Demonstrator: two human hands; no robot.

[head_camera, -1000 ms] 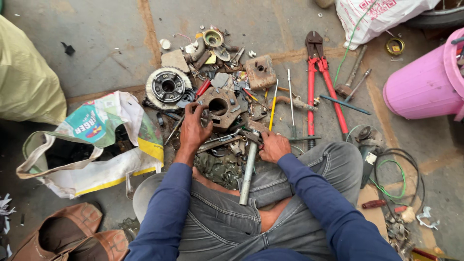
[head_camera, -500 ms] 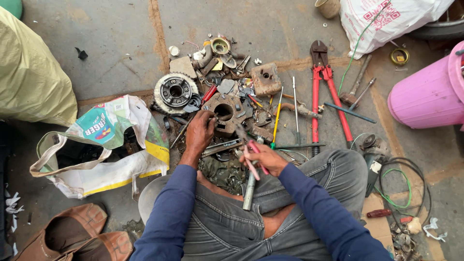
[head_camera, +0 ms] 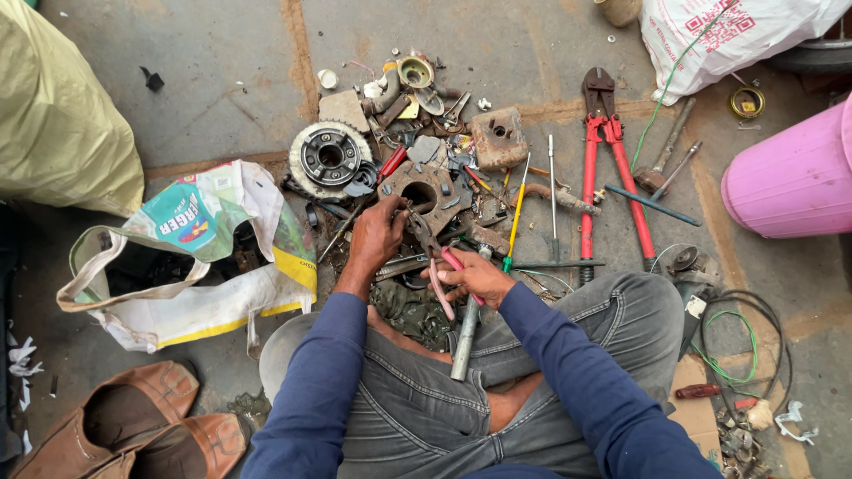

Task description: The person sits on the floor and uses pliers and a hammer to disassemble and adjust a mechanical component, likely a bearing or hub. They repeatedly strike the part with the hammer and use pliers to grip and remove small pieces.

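Observation:
I sit cross-legged on a concrete floor with a heap of scrap metal parts (head_camera: 417, 142) before me. My right hand (head_camera: 475, 277) grips the pink handles of a pair of pliers (head_camera: 437, 257), whose jaws point up toward a rusty metal housing with a round hole (head_camera: 417, 188). My left hand (head_camera: 377, 235) rests on the scrap at the near edge of that housing, right beside the plier jaws. A grey metal pipe (head_camera: 466, 333) lies across my lap under my right hand.
A round toothed hub (head_camera: 328, 158) lies left of the housing. Red bolt cutters (head_camera: 608, 168), screwdrivers and rods lie to the right. A printed sack (head_camera: 191, 266) sits on the left, brown shoes (head_camera: 133, 426) at bottom left, a pink bucket (head_camera: 790, 182) on the right, coiled wire (head_camera: 741, 350) beside my knee.
My right hand has left the grey pipe, taken up the pink-handled pliers and brought them toward my left hand at the housing. The view has moved in closer.

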